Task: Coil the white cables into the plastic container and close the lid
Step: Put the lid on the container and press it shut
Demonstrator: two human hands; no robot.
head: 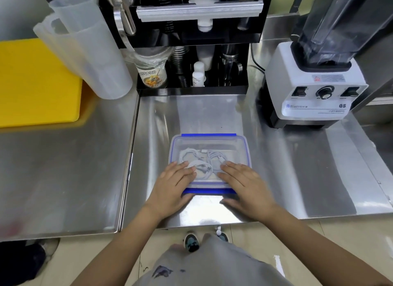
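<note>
From the head view, the left hand [174, 182] and the right hand [242, 184] are lying flat, fingers spread and holding nothing, pressing on the near part of the clear plastic lid with the blue seal [209, 142] that is sitting on the clear rectangular plastic container [247, 156] on the shiny steel worktop [297, 168]. The coiled white cables [200, 158] are lying inside the container, just beyond and between the fingertips, while a white-based blender [314, 94] is standing well beyond the right hand.
</note>
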